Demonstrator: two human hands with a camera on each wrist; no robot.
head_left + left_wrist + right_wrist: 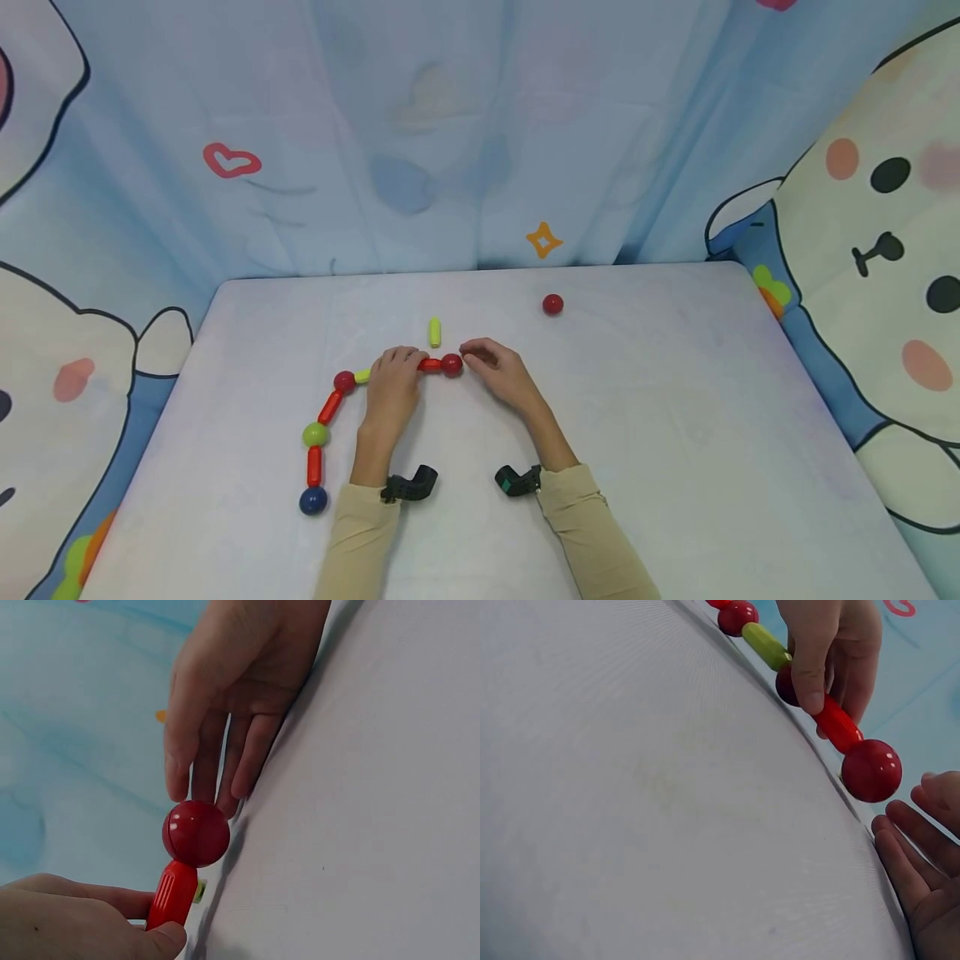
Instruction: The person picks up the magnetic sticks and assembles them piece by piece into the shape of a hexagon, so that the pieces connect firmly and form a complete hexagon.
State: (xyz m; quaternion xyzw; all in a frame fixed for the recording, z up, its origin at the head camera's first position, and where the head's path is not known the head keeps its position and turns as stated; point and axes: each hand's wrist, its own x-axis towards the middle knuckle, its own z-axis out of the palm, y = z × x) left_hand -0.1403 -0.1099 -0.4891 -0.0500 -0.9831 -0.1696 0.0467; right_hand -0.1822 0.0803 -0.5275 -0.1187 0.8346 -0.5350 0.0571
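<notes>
A chain of balls and rods curves over the table. My left hand point(393, 390) pinches the last red rod point(172, 894) between thumb and fingers. At that rod's tip sits a shiny red ball point(452, 365). In the right wrist view, another red ball point(786, 684) shows partly behind the left hand, joined to a yellow-green rod point(766, 645). My right hand point(501, 379) holds nothing, its relaxed fingers close beside the end ball. Farther down the chain come a red ball point(344, 382), a green ball point(315, 434) and a blue ball point(313, 500), linked by red rods.
A loose yellow-green rod point(435, 332) lies just beyond the left hand. One loose red ball point(552, 304) rests near the back edge of the white-covered table point(712, 417). A blue printed curtain point(465, 125) hangs behind it.
</notes>
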